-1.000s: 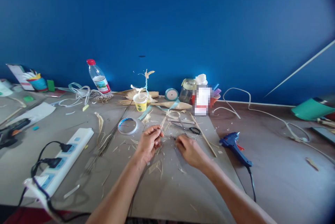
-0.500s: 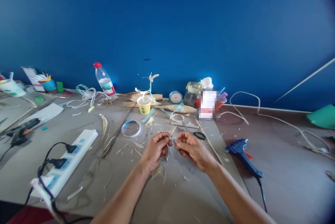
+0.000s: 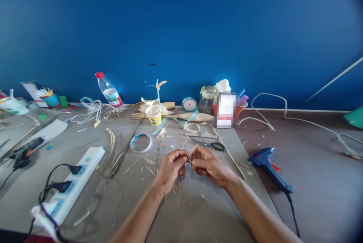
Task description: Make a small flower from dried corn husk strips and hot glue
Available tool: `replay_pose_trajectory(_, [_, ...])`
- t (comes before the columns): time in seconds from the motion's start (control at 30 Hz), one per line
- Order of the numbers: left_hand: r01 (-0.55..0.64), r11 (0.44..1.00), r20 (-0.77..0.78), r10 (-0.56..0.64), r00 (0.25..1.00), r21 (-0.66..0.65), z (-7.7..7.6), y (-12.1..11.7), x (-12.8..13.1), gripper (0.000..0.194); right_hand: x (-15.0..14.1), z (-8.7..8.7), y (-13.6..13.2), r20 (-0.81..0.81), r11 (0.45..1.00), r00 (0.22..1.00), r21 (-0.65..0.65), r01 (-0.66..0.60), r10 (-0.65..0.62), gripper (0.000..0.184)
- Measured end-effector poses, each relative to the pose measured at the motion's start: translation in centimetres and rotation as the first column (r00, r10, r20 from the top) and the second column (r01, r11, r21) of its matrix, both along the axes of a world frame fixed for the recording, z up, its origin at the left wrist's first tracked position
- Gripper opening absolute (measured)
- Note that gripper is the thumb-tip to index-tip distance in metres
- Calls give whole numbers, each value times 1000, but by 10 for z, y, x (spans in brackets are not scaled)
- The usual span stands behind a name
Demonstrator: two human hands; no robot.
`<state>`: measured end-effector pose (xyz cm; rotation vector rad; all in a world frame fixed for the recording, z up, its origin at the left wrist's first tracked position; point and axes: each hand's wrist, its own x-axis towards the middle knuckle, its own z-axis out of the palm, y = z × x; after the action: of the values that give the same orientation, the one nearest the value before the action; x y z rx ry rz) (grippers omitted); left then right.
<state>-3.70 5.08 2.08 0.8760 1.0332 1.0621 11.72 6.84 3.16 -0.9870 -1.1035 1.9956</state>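
Observation:
My left hand is closed in a pinch over the middle of the table, holding a small piece of pale, husk-like strips. My right hand meets it from the right, thumb and fingertips pinched on the same piece. Most of the piece is hidden by the fingers. Beyond the hands lie scissors with black handles and a coil of pale strip. To the left of the hands rests a roll of tape. Husk scraps are scattered around.
A white power strip with black plugs lies left; a blue glue gun lies right. Toward the blue wall stand a tilted bottle, a yellow cup with a wrapped stem, a ribbon spool and a glass jar.
My right hand has moved left to my left hand, and its fingertips now meet the pale strips. The view has shifted slightly.

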Motion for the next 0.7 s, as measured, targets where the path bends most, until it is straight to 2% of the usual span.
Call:
replay_pose_trajectory(0.53, [39,999,-106,-38,994,3,2,-2,5,21,-4,1,1,167,999,986,-19,33,-29,22])
replay_pose_trajectory(0.7, [-74,997,-147,75,986,9,-2,0,6,19,-5,2,-1,100,999,994,-9,47,-46,26])
